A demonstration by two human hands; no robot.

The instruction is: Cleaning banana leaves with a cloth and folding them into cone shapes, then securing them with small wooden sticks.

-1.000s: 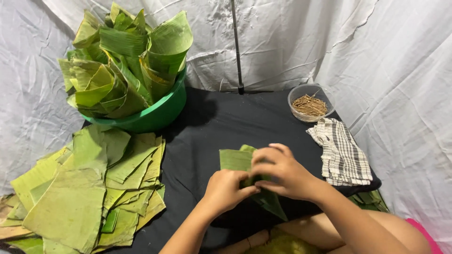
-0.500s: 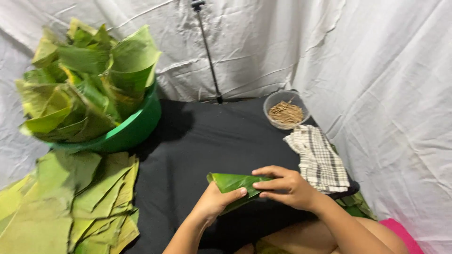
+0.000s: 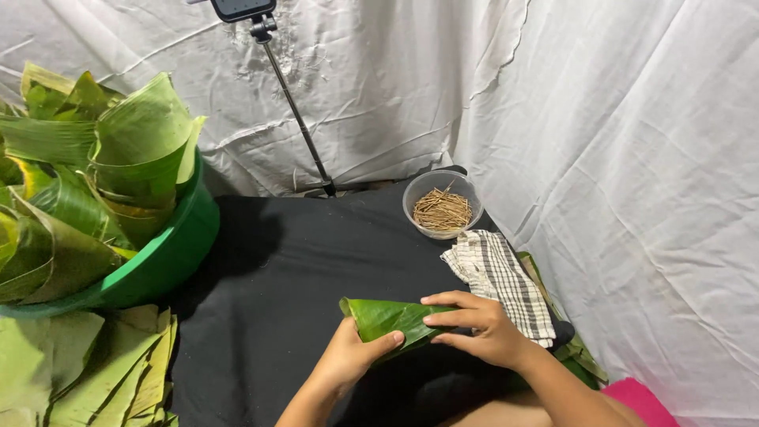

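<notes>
A green banana leaf piece (image 3: pixel 389 319), folded into a cone-like roll, lies across both my hands above the black cloth. My left hand (image 3: pixel 353 357) grips it from below, thumb pressed on its front. My right hand (image 3: pixel 479 327) holds its right end, fingers laid over the fold. The cone's wide mouth points left. A checked cloth (image 3: pixel 498 278) lies just right of my right hand.
A green basin (image 3: pixel 170 257) full of rolled leaf cones stands at the left. Flat leaf pieces (image 3: pixel 87 372) are stacked at the bottom left. A clear bowl of small brown sticks (image 3: pixel 441 207) sits at the back, beside a tripod pole (image 3: pixel 296 115). White sheeting hangs all around.
The flat leaf piece has been folded into a cone between my hands. The view has swung right and up, so the basin and the leaf stack slid to the left.
</notes>
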